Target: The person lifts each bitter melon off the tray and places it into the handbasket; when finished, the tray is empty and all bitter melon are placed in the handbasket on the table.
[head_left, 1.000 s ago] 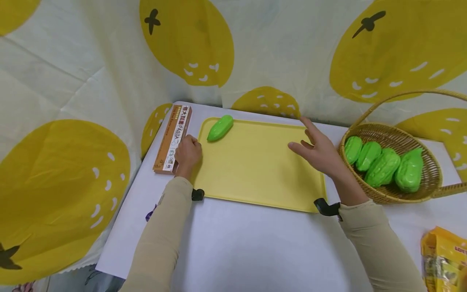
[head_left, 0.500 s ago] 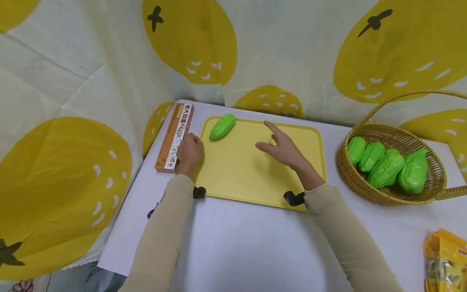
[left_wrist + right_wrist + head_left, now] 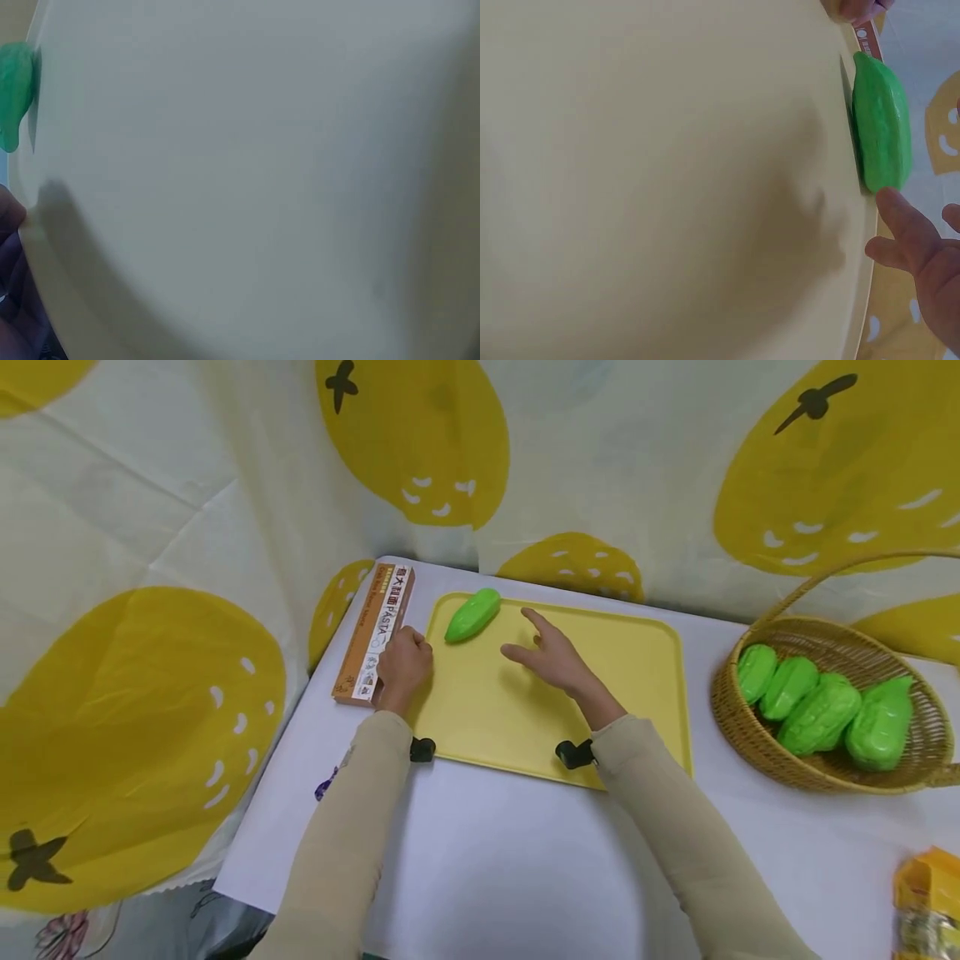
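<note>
A green toy vegetable (image 3: 472, 616), long with one pointed end, lies at the far left corner of a yellow tray (image 3: 480, 718). My left hand (image 3: 405, 664) grips the tray's left rim; in the left wrist view its thumb (image 3: 9, 211) touches the edge, while most of the hand is cut off. Above the tray, my right hand (image 3: 555, 660) is held with index finger and thumb spread and nothing between them. Its fingertips point toward the vegetable, and a gap separates them in the head view.
Right of the tray stands a wicker basket (image 3: 731, 718) with a tall handle, holding several green toy vegetables (image 3: 821, 714). A pasta box (image 3: 367, 639) lies beside my left hand. A yellow packet (image 3: 927, 893) sits at the lower right. Fruit-print cloth hangs behind.
My right hand has travelled left from near the basket, across the tray, toward the green vegetable. The left hand keeps its hold on the rim. The head view has shifted slightly.
</note>
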`<state>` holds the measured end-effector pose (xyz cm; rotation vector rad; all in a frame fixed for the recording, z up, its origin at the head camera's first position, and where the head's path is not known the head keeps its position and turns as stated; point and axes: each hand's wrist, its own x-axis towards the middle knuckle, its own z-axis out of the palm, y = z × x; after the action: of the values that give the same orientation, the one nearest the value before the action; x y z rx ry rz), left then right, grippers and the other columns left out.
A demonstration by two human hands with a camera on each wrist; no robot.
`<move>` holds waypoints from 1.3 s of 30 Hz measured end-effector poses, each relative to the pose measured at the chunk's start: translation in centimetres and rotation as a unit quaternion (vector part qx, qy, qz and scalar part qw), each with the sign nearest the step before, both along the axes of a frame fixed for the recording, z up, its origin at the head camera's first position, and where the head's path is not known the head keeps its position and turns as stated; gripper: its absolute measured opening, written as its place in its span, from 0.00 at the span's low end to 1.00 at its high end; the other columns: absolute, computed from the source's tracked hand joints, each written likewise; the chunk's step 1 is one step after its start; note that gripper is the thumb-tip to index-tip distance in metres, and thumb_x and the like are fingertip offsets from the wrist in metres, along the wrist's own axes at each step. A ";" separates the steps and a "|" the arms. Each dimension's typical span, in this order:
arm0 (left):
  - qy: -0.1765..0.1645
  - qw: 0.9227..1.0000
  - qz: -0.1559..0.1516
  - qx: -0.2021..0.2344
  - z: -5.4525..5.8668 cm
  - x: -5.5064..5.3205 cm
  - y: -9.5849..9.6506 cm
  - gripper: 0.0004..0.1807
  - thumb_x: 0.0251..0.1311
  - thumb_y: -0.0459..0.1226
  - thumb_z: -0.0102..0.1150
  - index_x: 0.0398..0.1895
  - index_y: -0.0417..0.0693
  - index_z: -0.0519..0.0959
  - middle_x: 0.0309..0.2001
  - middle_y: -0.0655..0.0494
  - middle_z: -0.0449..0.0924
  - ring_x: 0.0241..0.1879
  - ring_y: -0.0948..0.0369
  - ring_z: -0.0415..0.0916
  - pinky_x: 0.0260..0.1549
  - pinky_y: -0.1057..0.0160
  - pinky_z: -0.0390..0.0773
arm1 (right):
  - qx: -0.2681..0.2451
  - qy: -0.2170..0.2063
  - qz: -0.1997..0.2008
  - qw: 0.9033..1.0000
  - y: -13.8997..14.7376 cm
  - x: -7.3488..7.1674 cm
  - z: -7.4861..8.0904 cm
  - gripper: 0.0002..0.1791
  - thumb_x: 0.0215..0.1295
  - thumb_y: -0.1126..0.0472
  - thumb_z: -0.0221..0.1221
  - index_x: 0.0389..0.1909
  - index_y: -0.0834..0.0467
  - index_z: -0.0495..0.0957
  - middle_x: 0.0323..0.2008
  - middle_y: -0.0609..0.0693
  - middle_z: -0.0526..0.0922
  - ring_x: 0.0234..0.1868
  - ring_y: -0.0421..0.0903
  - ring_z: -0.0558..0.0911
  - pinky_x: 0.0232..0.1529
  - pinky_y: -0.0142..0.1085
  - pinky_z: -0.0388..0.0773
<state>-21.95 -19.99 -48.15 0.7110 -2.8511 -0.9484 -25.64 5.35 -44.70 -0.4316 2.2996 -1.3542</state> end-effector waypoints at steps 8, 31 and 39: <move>0.001 1.000 0.002 -0.003 0.0 -0.1 -0.1 0.10 0.71 0.39 0.49 0.47 0.47 0.79 0.50 0.46 0.85 0.49 0.42 0.81 0.49 0.41 0.79 | 0.013 -0.013 -0.014 1.000 -2.2 -1.3 -0.7 0.51 0.69 0.41 0.61 0.83 0.49 0.43 0.83 0.55 0.47 0.80 0.64 0.56 0.74 0.58 0.64; -0.019 0.999 0.013 -0.026 -0.4 -0.5 0.1 0.10 0.71 0.40 0.51 0.49 0.50 0.79 0.51 0.49 0.85 0.50 0.44 0.82 0.50 0.43 0.79 | 0.064 0.047 -0.072 0.994 -8.9 -4.7 -2.5 0.57 0.64 0.43 0.67 0.82 0.56 0.42 0.81 0.69 0.42 0.78 0.67 0.57 0.76 0.57 0.60; -0.012 0.999 0.009 -0.029 -0.4 -0.5 -0.1 0.10 0.71 0.39 0.51 0.49 0.49 0.79 0.51 0.49 0.85 0.51 0.44 0.82 0.51 0.42 0.79 | 0.096 0.058 -0.097 0.989 -10.7 -4.7 -2.5 0.60 0.60 0.40 0.70 0.82 0.54 0.43 0.80 0.71 0.37 0.78 0.70 0.53 0.75 0.59 0.61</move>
<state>-22.48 -20.05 -48.60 0.7451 -2.8743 -0.8580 -30.32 -5.31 -47.20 -0.2349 2.5964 -1.2059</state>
